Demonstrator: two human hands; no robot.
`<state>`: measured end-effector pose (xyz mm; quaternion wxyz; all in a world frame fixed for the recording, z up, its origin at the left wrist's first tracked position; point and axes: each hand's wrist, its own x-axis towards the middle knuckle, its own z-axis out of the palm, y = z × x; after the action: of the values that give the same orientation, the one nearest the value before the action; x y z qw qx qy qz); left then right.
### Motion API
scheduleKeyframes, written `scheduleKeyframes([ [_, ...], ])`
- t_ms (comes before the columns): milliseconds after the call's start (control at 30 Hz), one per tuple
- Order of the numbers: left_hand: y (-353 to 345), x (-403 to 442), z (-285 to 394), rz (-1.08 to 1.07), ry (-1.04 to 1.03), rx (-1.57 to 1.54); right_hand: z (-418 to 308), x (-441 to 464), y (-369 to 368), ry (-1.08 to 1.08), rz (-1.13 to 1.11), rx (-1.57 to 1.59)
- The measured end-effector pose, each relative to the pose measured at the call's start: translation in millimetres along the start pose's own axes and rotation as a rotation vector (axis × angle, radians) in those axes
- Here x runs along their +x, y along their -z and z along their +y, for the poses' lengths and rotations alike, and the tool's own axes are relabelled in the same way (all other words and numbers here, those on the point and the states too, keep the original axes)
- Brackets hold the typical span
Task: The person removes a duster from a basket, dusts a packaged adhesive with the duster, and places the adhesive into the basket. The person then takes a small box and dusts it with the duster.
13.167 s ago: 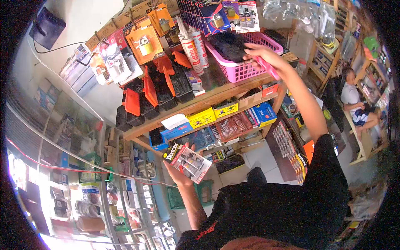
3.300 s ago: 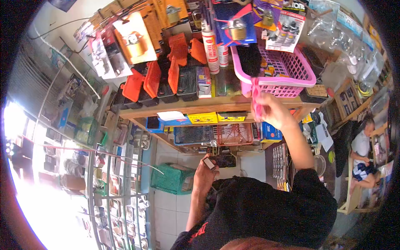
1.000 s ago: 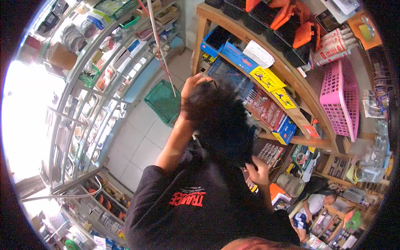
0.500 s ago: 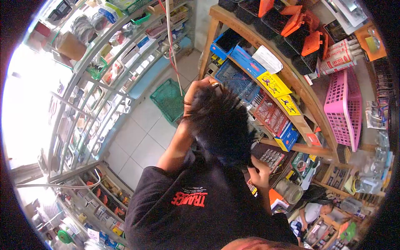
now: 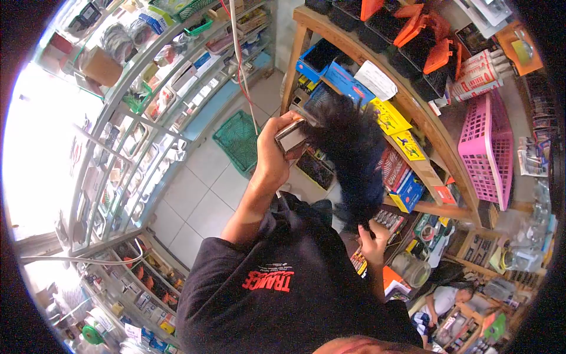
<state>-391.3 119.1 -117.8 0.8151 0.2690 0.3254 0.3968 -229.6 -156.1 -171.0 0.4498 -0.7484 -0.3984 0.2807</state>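
Observation:
My left hand (image 5: 272,147) is raised in the middle of the view, its fingers wrapped round a small box (image 5: 291,135) with a pale face and a brownish lower side. My fingers hide part of that box. A black feather duster (image 5: 354,159) fills the space to the right, its feathers blurred and their tip close to the box. At the duster's lower end my right hand (image 5: 372,243) is closed on its handle, which is mostly hidden.
A green basket (image 5: 234,141) stands on the tiled floor. Glass shelves (image 5: 127,141) full of goods curve along the left. To the right, a wooden rack (image 5: 436,127) holds boxes and trays, with a pink basket (image 5: 486,153) beyond. Another person (image 5: 443,300) is at lower right.
The feather duster has swung right and away from my left hand, uncovering the small box. My right hand has shifted slightly to the right with the handle.

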Motion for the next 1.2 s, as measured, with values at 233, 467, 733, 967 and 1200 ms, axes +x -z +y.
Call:
scheduleKeyframes([
  [233, 1.2, 12.7, -19.6, -0.216, -0.154, -0.108, -14.6, 13.5, -4.1, 0.289, -0.086, -0.13],
  [467, -12.5, 1.8, -6.0, 0.005, 0.019, -0.15, -15.1, 6.2, 13.7, 0.312, -0.01, -0.348],
  [733, -6.4, -0.1, -0.7, -0.304, 0.228, -0.29, -16.2, 11.1, -3.9, 0.146, 0.288, -0.126],
  [967, -4.8, -8.5, -14.7, -0.391, 0.241, -0.313, -19.0, 19.2, 13.6, 0.124, 0.14, -0.27],
  [1200, -37.1, -18.5, -5.2, 0.015, 0.157, -0.156, -46.5, 21.2, 11.0, 0.246, 0.025, -0.268],
])
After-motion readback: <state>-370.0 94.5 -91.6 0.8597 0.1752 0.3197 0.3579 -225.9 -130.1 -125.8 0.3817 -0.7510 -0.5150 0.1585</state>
